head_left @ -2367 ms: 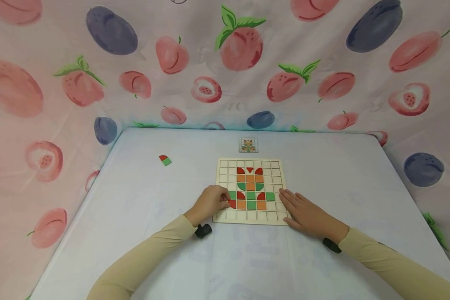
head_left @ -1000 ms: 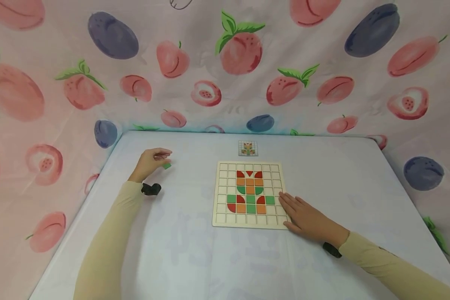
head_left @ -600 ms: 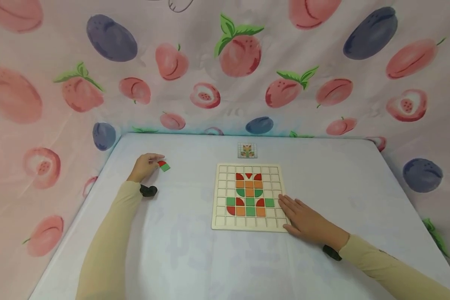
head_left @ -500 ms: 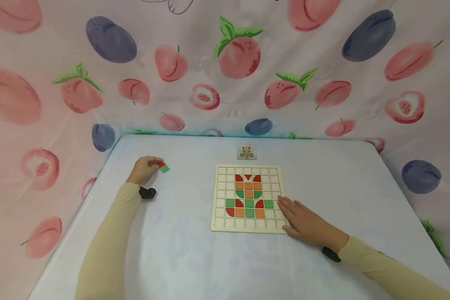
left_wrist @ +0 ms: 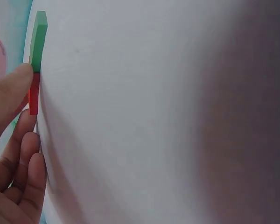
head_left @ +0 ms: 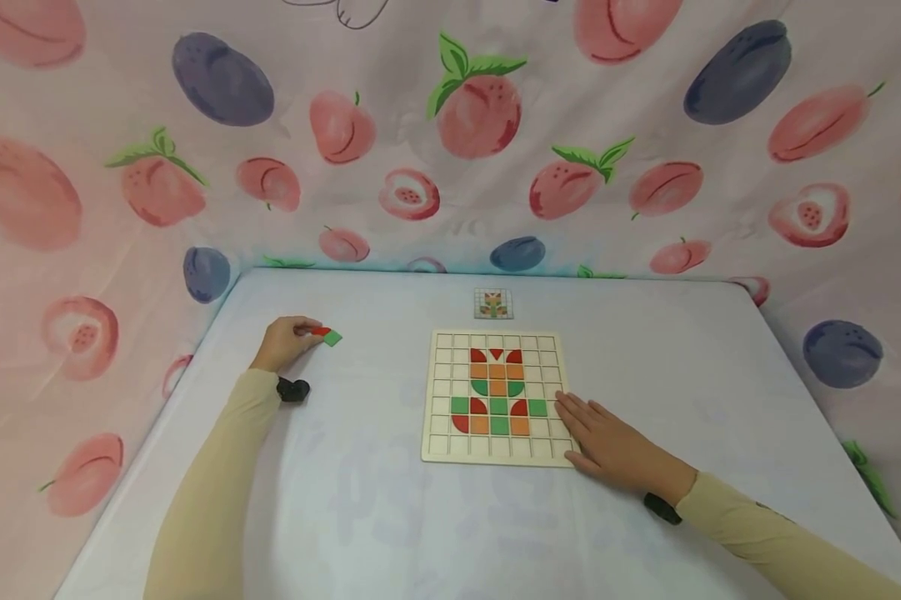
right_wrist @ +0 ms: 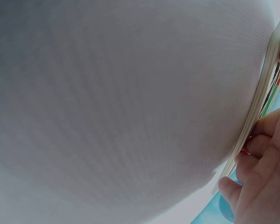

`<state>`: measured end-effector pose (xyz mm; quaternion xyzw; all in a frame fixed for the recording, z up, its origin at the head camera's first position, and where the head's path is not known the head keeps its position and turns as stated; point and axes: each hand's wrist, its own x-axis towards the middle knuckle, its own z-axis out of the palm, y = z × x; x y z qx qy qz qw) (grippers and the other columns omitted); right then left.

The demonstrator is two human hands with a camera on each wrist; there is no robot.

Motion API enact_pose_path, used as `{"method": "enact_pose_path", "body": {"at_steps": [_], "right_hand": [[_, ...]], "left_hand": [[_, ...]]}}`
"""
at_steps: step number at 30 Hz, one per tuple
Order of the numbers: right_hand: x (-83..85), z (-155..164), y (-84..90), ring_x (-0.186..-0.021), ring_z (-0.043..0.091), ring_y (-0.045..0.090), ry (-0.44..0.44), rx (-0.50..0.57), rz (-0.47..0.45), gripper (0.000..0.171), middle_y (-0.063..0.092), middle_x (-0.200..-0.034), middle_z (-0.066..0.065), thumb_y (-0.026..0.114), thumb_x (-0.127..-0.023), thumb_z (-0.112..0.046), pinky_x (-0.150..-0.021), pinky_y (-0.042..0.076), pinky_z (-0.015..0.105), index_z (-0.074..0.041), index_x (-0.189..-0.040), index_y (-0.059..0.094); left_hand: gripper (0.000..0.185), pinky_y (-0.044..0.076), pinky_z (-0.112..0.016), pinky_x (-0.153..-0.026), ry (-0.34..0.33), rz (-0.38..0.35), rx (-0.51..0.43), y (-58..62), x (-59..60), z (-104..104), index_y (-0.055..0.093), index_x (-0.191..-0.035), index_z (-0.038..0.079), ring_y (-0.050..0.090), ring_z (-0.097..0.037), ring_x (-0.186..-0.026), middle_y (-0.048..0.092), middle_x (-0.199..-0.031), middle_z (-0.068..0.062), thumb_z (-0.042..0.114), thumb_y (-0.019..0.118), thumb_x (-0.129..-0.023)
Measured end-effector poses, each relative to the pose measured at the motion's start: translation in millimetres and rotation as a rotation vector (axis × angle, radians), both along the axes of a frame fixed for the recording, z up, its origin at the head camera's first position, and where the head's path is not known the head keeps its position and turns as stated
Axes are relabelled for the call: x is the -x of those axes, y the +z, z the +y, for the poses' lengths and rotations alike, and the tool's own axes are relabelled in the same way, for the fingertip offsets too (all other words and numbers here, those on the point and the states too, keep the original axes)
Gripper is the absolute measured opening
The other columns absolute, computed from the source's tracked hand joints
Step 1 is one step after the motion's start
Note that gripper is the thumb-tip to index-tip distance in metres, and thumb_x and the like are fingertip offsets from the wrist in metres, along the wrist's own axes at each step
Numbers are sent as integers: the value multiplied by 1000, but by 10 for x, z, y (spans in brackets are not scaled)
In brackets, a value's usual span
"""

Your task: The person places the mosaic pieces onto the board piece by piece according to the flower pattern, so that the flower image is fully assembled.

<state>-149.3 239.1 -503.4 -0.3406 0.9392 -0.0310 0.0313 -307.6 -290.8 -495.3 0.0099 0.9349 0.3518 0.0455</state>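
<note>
At the left of the table my left hand (head_left: pixel 281 343) pinches a red quarter-round tile (head_left: pixel 320 331) between thumb and fingers. A green square tile (head_left: pixel 332 338) lies right against the red one, farther from the palm. In the left wrist view the thumb (left_wrist: pixel 11 95) overlaps the seam between the red tile (left_wrist: pixel 34 95) and the green tile (left_wrist: pixel 38 42). My right hand (head_left: pixel 618 446) rests flat, fingers straight, on the right edge of a cream grid board (head_left: pixel 438 450). Red, orange and green tiles make a flower-like pattern on that board.
Behind the board lies a small card (head_left: pixel 493 304) printed with a similar gridded flower pattern. A white cloth (head_left: pixel 390 517) covers the table. A fruit-printed curtain (head_left: pixel 420 108) rises at the back and both sides.
My left hand has gone from the board's lower left, where a red tile now lies, over to the loose tiles and gripped the red one, turning it slightly. The right hand has stayed put.
</note>
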Motion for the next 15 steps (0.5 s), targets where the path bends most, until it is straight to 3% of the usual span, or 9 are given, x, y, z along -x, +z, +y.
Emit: {"method": "enact_pose_path", "body": {"at_steps": [6,10,15], "right_hand": [[14,-6,2,-140,31,30,-4,-14,-12,68,27,-154,15,51,-94,-38,-110,32,48,2,-145,30],[17,1,-9,-138,31,33,9,-5,24,68,30,-152,16,53,-93,-38,-108,34,48,3,-144,32],[5,-13,20,-139,32,32,9,-1,-7,67,28,-153,17,52,-94,-36,-109,33,49,4,-144,31]], "left_hand": [[34,42,-44,-95,-8,-56,5,10,53,-5,62,-119,2,51,-31,-105,59,-117,-21,16,66,-88],[32,41,-45,-95,-15,-63,15,21,53,3,63,-117,3,50,-32,-105,58,-117,-21,17,66,-88],[29,39,-47,-98,-48,-75,15,41,37,-26,64,-117,4,50,-34,-109,57,-121,-22,12,63,-89]]}}
